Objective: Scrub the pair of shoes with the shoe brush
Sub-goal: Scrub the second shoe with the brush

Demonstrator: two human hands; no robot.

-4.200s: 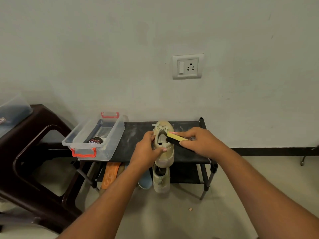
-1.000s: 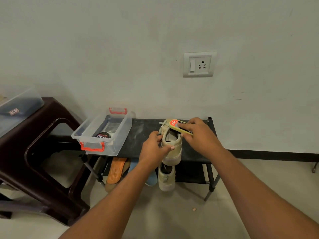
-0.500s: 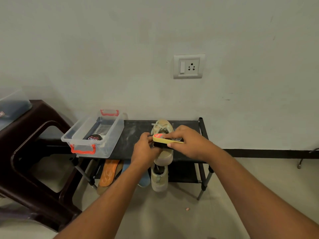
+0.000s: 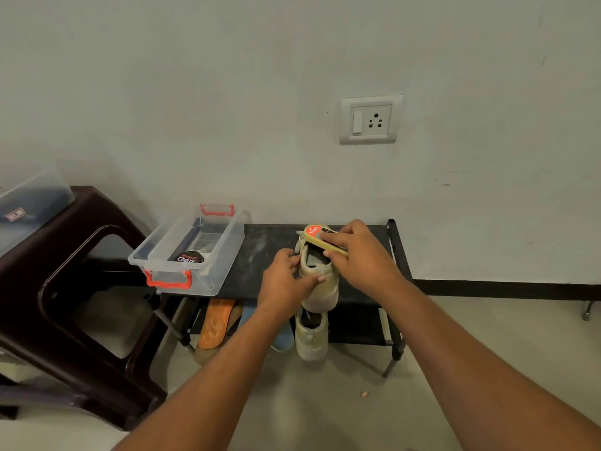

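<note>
A beige shoe sits on the top shelf of the black shoe rack, its heel over the front edge. My left hand grips the shoe's left side by the collar. My right hand holds the yellow shoe brush, which bears a red label, laid across the shoe's toe and laces. The second beige shoe stands on the lower shelf directly below.
A clear plastic box with red handles holds a polish tin on the rack's left end. A dark brown plastic stool stands at left. An orange insole and blue footwear sit under the rack. A wall socket is above.
The brush has moved from the shoe's opening forward onto the toe. My left hand keeps the same grip on the shoe.
</note>
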